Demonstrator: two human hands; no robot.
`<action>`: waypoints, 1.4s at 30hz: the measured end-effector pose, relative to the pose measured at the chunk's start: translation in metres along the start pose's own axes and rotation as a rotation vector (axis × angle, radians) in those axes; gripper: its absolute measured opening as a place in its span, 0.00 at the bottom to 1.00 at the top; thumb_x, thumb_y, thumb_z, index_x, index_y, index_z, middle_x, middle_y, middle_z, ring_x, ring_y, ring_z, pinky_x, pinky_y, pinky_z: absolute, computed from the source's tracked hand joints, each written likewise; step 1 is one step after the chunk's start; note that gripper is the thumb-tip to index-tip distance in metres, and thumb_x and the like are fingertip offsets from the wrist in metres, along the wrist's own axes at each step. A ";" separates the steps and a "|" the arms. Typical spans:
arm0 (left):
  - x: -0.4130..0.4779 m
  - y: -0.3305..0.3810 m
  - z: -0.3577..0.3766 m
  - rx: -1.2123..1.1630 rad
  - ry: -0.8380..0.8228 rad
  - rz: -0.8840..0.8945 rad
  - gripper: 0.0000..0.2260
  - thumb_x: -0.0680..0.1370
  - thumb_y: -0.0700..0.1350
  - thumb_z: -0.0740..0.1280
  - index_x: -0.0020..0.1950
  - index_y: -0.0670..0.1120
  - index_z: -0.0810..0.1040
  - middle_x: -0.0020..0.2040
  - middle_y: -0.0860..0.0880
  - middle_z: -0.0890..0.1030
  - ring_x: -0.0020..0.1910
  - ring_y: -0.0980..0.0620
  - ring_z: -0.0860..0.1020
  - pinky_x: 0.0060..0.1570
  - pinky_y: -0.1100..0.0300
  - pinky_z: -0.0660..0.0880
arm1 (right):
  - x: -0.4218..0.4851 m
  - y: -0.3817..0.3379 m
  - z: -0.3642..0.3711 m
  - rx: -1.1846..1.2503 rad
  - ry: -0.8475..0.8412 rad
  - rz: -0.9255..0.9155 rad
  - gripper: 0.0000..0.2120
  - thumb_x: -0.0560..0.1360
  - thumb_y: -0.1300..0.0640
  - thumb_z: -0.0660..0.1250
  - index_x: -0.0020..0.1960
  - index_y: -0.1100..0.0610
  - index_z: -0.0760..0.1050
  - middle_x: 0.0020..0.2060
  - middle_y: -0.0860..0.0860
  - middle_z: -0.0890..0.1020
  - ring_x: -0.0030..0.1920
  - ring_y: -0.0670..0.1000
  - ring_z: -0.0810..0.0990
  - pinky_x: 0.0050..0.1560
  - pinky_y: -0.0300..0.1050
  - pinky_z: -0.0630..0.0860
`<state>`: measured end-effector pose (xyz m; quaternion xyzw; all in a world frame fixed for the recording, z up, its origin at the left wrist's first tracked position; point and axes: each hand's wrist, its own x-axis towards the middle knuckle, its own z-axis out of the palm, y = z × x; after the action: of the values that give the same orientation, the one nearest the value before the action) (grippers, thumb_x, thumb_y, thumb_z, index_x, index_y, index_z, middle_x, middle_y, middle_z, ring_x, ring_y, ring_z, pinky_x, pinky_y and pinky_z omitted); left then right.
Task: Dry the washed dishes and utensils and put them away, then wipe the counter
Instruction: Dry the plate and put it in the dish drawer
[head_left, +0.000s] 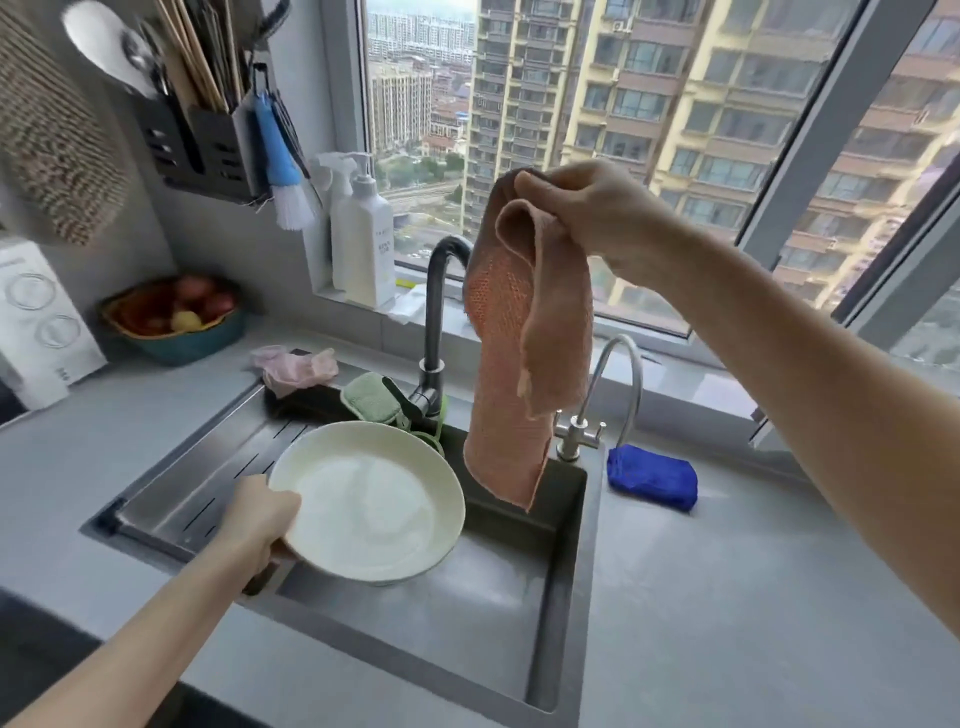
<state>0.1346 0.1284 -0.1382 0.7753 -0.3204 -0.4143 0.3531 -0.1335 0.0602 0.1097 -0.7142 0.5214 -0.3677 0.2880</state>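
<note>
- The left hand (258, 522) grips a pale round plate (371, 501) by its left rim. The thumb lies over the lip and the fingers are curled out of sight underneath.
- The plate hangs above the sink (563, 597), over the basin's left end and near the ribbed drainer. It is tipped a little, with its face turned up.
- The right hand (589, 210) is raised high and pinches a bunched corner of a peach cloth (511, 364). The rest of the cloth dangles free in front of the black tap (434, 312), and its lower hem hangs over the sink just right of the plate without touching it.
- I would judge the plate stiff, glazed and breakable. Its sheen suggests it is still wet, so the rim is likely slick and a one-sided hold could slip. A palm spread under the base, through the cloth, looks the safer support.
- The cloth is light and limp, and it folds wherever it is held. It wants gathering into the palm before it will rub properly.
- Drying seems about to begin, since cloth and plate are still apart.
- On the tabletop (727, 623) a folded blue cloth (652, 475) lies beside the small chrome tap (618, 374). A green sponge (371, 397) and pink gloves (296, 366) sit behind the sink.
</note>
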 end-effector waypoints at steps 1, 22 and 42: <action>0.002 0.006 -0.008 0.021 0.028 0.007 0.09 0.75 0.30 0.57 0.53 0.33 0.73 0.40 0.38 0.76 0.33 0.41 0.75 0.12 0.59 0.70 | 0.013 -0.008 0.004 0.029 -0.008 0.011 0.10 0.78 0.49 0.65 0.40 0.51 0.79 0.35 0.47 0.82 0.37 0.45 0.80 0.44 0.42 0.79; -0.002 0.059 -0.060 0.124 -0.026 0.051 0.07 0.78 0.33 0.60 0.55 0.36 0.71 0.40 0.38 0.76 0.34 0.43 0.76 0.14 0.61 0.72 | -0.009 0.086 0.063 -0.236 0.218 0.121 0.15 0.80 0.52 0.58 0.53 0.63 0.77 0.47 0.60 0.83 0.47 0.60 0.82 0.47 0.54 0.79; -0.263 -0.003 0.120 0.412 -1.125 0.357 0.18 0.60 0.41 0.68 0.49 0.44 0.79 0.40 0.44 0.81 0.31 0.49 0.80 0.28 0.61 0.77 | -0.477 0.096 0.012 0.152 0.580 0.809 0.09 0.70 0.70 0.58 0.44 0.63 0.76 0.38 0.59 0.81 0.37 0.60 0.82 0.30 0.47 0.76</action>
<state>-0.0873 0.3034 -0.0797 0.4252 -0.6551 -0.6234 0.0373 -0.2636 0.4894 -0.0803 -0.3002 0.7867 -0.4468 0.3021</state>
